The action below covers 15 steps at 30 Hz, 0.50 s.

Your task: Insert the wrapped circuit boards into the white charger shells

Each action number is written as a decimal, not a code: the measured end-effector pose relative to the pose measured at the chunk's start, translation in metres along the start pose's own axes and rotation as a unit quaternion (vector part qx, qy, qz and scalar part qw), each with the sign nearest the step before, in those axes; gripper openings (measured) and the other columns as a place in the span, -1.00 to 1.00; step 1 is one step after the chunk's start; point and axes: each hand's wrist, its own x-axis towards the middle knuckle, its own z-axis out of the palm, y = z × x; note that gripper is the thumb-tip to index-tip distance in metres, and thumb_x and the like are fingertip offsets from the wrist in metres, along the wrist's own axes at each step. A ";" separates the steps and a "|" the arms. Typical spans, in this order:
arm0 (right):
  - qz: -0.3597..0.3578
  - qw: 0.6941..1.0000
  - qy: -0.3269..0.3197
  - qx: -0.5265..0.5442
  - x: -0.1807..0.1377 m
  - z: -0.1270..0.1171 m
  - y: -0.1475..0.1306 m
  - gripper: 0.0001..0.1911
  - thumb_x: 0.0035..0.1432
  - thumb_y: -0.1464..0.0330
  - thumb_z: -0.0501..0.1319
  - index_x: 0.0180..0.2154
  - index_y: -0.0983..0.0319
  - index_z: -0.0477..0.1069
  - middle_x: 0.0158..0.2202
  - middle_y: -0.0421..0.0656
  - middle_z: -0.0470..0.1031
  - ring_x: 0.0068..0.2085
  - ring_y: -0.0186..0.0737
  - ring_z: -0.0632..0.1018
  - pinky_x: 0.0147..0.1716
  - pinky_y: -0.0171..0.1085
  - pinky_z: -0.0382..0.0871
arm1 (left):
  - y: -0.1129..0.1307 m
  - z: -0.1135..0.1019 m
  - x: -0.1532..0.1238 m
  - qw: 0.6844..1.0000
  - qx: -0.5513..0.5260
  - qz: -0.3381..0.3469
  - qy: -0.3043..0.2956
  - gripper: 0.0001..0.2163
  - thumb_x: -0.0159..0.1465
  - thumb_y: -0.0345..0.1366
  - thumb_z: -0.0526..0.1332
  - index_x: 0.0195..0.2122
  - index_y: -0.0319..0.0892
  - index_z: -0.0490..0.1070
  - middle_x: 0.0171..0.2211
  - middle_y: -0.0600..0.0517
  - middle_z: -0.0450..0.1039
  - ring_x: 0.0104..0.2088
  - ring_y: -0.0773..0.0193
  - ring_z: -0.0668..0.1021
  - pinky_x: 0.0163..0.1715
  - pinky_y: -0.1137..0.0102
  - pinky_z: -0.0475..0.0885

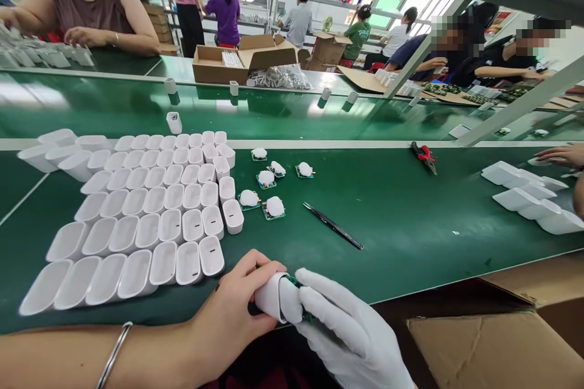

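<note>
My bare left hand (pixel 241 298) is closed around a white plastic housing (pixel 269 299) at the table's front edge. In a white glove, my right hand (pixel 347 322) pinches a green circuit board with a white round part (pixel 291 301) at the housing's open end. Whether the board is partly inside, I cannot tell. Rows of open white housings (pixel 137 228) stand to the left of my hands. Beyond them lie several circuit boards with white caps (pixel 274 207). Black tweezers (pixel 333 225) rest on the green table, right of the boards.
Red-handled pliers (pixel 424 158) lie farther back. At right, a person's hand (pixel 563 155) is near more white housings (pixel 538 194). A cardboard box (pixel 497 346) sits below the table edge. Behind a pale strip, a green belt (pixel 274 112) carries small white housings. Several people work beyond.
</note>
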 end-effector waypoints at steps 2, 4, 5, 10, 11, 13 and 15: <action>0.025 0.999 0.005 0.023 0.000 -0.002 0.000 -0.39 0.09 0.52 0.25 0.16 -0.01 0.28 -0.02 -0.17 0.53 -0.13 -0.24 0.60 -0.09 -0.39 0.51 | 0.000 0.001 0.000 1.000 0.000 0.005 -0.002 -0.60 0.04 -0.57 0.14 -0.15 0.00 0.40 -0.16 0.08 0.29 -0.22 0.32 0.43 -0.29 0.49 0.34; 0.063 0.997 0.011 0.050 0.001 -0.006 -0.001 -0.43 0.06 0.51 0.29 0.09 -0.02 0.35 -0.02 -0.18 0.52 -0.16 -0.25 0.61 -0.11 -0.39 0.53 | -0.001 0.001 0.000 1.000 -0.003 0.006 0.000 -0.61 0.06 -0.57 0.14 -0.14 0.01 0.39 -0.17 0.08 0.29 -0.22 0.32 0.42 -0.27 0.49 0.34; 0.079 0.995 0.013 0.061 0.003 -0.008 -0.001 -0.44 0.04 0.52 0.31 0.06 -0.02 0.39 -0.02 -0.19 0.52 -0.16 -0.25 0.61 -0.12 -0.38 0.53 | -0.002 0.001 0.001 1.000 -0.006 0.006 0.003 -0.61 0.06 -0.56 0.15 -0.13 0.01 0.39 -0.17 0.08 0.28 -0.21 0.32 0.42 -0.26 0.48 0.34; 0.132 0.985 0.017 0.113 0.001 -0.005 -0.002 -0.48 -0.02 0.54 0.35 -0.03 -0.03 0.47 -0.02 -0.22 0.52 -0.14 -0.20 0.61 -0.09 -0.33 0.53 | -0.003 0.001 0.001 1.000 -0.013 0.004 0.004 -0.58 0.04 -0.59 0.14 -0.14 0.01 0.39 -0.20 0.09 0.28 -0.22 0.33 0.42 -0.25 0.50 0.35; 0.160 0.979 0.014 0.123 -0.002 -0.004 -0.003 -0.50 -0.02 0.54 0.34 -0.05 -0.03 0.48 -0.02 -0.24 0.53 -0.14 -0.22 0.61 -0.08 -0.35 0.51 | -0.003 0.000 0.001 1.000 -0.011 0.003 0.004 -0.58 0.03 -0.59 0.14 -0.14 0.02 0.39 -0.20 0.09 0.27 -0.23 0.33 0.42 -0.25 0.50 0.35; 0.219 0.965 0.005 0.147 -0.008 -0.001 -0.006 -0.54 0.01 0.51 0.33 -0.07 -0.04 0.50 -0.05 -0.27 0.54 -0.15 -0.26 0.61 -0.09 -0.42 0.50 | -0.001 0.000 0.001 1.000 -0.005 0.002 0.005 -0.55 0.02 -0.60 0.13 -0.13 0.03 0.39 -0.19 0.10 0.27 -0.24 0.34 0.42 -0.27 0.51 0.35; 0.281 0.942 -0.008 0.184 -0.012 0.000 -0.009 -0.58 0.04 0.46 0.32 -0.07 -0.05 0.49 -0.05 -0.28 0.54 -0.13 -0.30 0.60 -0.11 -0.49 0.48 | 0.001 0.000 0.000 1.000 0.003 0.001 0.009 -0.53 0.01 -0.61 0.13 -0.11 0.05 0.38 -0.18 0.11 0.27 -0.24 0.35 0.41 -0.27 0.52 0.35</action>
